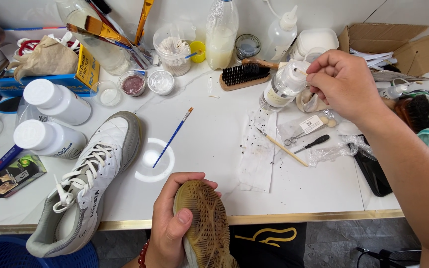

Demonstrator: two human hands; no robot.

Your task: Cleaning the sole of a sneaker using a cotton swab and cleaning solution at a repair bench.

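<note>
Left hand (172, 226) round upturned shoe (208, 226); right hand (343, 84) perhaps pinching swab (301, 71) at bottle (284, 85).

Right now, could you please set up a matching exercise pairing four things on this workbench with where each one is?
Things:
1. white lace-up sneaker
2. thin blue-handled paintbrush
3. dirty yellowed shoe sole
4. small clear squeeze bottle

Places:
A. gripped in the left hand
B. resting across a round glass dish
C. at the fingertips of the right hand
D. lying at the table's front left edge

Pairs: 1-D, 2-B, 3-A, 4-C
</note>
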